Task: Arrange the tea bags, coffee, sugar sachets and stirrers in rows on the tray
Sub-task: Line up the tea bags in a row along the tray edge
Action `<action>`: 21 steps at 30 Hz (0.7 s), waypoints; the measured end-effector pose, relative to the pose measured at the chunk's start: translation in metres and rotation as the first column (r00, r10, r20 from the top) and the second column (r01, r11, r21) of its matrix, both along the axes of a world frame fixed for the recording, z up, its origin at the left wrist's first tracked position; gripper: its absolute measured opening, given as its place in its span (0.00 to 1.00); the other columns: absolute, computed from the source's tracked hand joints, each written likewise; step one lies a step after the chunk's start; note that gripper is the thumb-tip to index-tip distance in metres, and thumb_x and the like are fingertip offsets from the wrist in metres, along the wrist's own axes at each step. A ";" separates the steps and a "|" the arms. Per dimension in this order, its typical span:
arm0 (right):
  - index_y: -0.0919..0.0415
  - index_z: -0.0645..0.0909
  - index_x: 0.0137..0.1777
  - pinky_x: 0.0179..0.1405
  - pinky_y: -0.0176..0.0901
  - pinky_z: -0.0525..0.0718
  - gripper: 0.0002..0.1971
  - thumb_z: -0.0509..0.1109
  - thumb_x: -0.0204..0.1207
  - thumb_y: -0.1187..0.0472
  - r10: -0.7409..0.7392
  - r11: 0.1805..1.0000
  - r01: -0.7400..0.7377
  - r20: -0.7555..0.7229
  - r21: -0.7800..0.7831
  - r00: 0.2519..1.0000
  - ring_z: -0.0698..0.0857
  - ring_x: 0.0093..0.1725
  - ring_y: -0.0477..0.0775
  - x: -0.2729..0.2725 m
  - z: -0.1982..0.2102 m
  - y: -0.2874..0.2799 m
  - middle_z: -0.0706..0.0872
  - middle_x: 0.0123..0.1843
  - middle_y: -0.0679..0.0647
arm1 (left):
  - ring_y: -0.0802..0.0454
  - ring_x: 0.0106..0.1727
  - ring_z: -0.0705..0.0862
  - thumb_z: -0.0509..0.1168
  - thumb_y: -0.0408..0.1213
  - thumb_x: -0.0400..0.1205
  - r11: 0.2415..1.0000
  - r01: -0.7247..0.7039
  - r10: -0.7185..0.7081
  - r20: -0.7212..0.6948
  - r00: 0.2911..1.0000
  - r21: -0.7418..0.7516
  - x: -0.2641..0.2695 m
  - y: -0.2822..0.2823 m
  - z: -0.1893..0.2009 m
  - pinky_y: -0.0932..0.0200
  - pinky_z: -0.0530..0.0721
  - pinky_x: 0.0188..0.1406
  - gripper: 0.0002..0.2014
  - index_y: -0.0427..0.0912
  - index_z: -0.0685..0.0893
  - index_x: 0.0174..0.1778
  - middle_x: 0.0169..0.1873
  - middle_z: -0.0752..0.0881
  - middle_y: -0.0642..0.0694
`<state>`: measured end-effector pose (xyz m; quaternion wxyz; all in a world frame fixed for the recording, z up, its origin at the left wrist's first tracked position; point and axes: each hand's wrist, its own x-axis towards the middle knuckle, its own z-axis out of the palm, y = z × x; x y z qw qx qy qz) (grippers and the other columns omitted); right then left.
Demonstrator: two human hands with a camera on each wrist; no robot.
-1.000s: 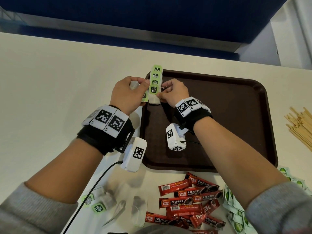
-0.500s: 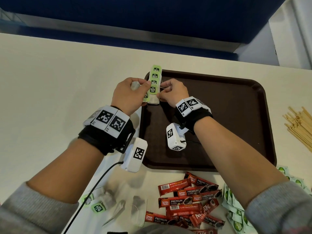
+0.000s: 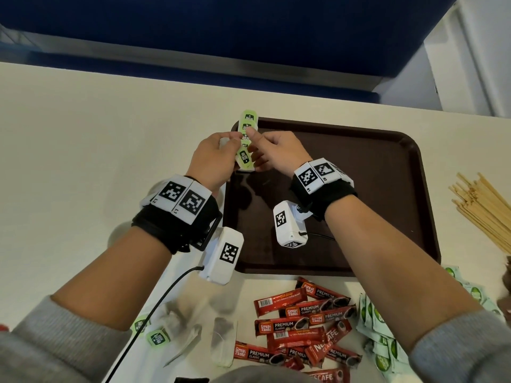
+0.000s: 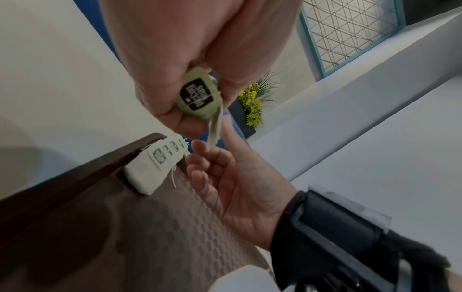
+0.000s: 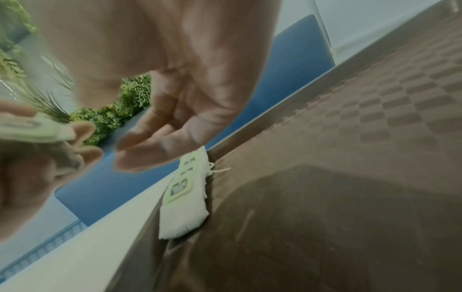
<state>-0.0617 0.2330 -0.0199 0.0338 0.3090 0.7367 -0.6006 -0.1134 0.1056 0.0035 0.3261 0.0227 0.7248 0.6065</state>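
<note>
The left hand (image 3: 211, 158) pinches a green-tagged tea bag (image 4: 198, 94) between thumb and fingers, just above the tray's (image 3: 359, 189) far left corner, where a row of tea bags (image 3: 247, 128) lies overlapped along the rim. The right hand (image 3: 279, 154) hovers beside it, fingers loosely spread and holding nothing. Coffee sachets (image 3: 301, 330) lie heaped on the table (image 3: 83, 161) near the person, stirrers (image 3: 486, 208) to the right.

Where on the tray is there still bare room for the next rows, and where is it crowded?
The tray floor lies bare right of the row of tea bags along its far left edge. That corner is crowded: left hand pinches a tea bag, right hand alongside. Coffee sachets crowd the table.
</note>
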 end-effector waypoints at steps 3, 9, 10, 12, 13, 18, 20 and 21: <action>0.65 0.85 0.46 0.41 0.43 0.88 0.19 0.69 0.76 0.47 0.097 0.991 -0.096 0.002 -0.094 0.995 0.87 0.34 0.48 0.004 0.006 -0.002 0.89 0.39 0.55 | 0.44 0.56 0.87 0.58 0.33 0.83 1.000 -0.014 0.014 -0.026 1.000 -0.010 0.002 -0.001 0.001 0.43 0.84 0.61 0.08 0.46 0.80 0.55 0.57 0.86 0.38; 0.62 0.79 0.42 0.43 0.44 0.89 0.04 0.71 0.74 0.69 0.102 0.968 -0.122 -0.101 -0.219 0.990 0.88 0.47 0.58 0.011 0.011 -0.001 0.86 0.54 0.67 | 0.49 0.49 0.85 0.59 0.29 0.83 0.999 -0.046 0.046 0.016 0.999 -0.002 0.006 -0.003 0.001 0.53 0.87 0.46 0.10 0.46 0.77 0.57 0.54 0.83 0.43; 0.61 0.78 0.43 0.40 0.41 0.89 0.05 0.71 0.75 0.70 0.084 0.971 -0.105 -0.106 -0.213 0.991 0.87 0.46 0.57 0.011 0.013 0.000 0.86 0.53 0.66 | 0.51 0.47 0.84 0.58 0.28 0.82 0.999 -0.046 0.046 0.012 0.999 -0.010 0.006 -0.003 0.000 0.55 0.87 0.44 0.11 0.46 0.77 0.57 0.52 0.83 0.45; 0.60 0.77 0.42 0.34 0.36 0.87 0.07 0.70 0.74 0.72 0.040 0.981 -0.061 -0.116 -0.182 0.992 0.87 0.44 0.55 0.011 0.014 0.001 0.85 0.53 0.64 | 0.53 0.41 0.83 0.57 0.26 0.81 0.998 -0.041 0.040 -0.024 0.999 -0.043 0.006 -0.005 -0.001 0.52 0.87 0.46 0.12 0.45 0.77 0.56 0.46 0.82 0.49; 0.60 0.76 0.41 0.32 0.35 0.85 0.08 0.70 0.74 0.73 0.023 0.987 -0.042 -0.119 -0.157 0.993 0.87 0.43 0.55 0.010 0.014 0.003 0.85 0.52 0.63 | 0.53 0.38 0.82 0.57 0.25 0.81 0.997 -0.033 0.029 -0.060 0.998 -0.065 0.005 -0.007 -0.002 0.51 0.87 0.48 0.13 0.45 0.77 0.56 0.43 0.81 0.51; 0.56 0.80 0.42 0.37 0.37 0.86 0.08 0.71 0.72 0.70 0.105 0.993 -0.100 -0.088 0.061 0.991 0.88 0.46 0.53 0.010 0.013 0.008 0.88 0.52 0.56 | 0.46 0.37 0.82 0.66 0.34 0.80 0.988 0.015 -0.051 -0.229 0.972 -0.156 0.004 -0.012 -0.004 0.43 0.86 0.52 0.08 0.48 0.81 0.52 0.42 0.82 0.50; 0.56 0.83 0.45 0.37 0.35 0.86 0.06 0.72 0.72 0.67 0.150 0.983 -0.141 -0.071 0.117 0.986 0.88 0.47 0.52 0.012 0.012 0.009 0.88 0.52 0.55 | 0.39 0.47 0.85 0.70 0.39 0.78 0.980 0.044 -0.093 -0.251 0.963 -0.194 0.004 -0.014 -0.004 0.40 0.85 0.56 0.08 0.50 0.84 0.53 0.46 0.85 0.47; 0.56 0.84 0.46 0.36 0.34 0.85 0.06 0.73 0.72 0.67 0.160 0.981 -0.151 -0.069 0.120 0.985 0.87 0.47 0.51 0.012 0.012 0.009 0.88 0.52 0.56 | 0.39 0.51 0.85 0.71 0.41 0.77 0.975 0.062 -0.116 -0.254 0.960 -0.213 0.005 -0.014 -0.004 0.39 0.84 0.57 0.09 0.49 0.85 0.53 0.48 0.86 0.45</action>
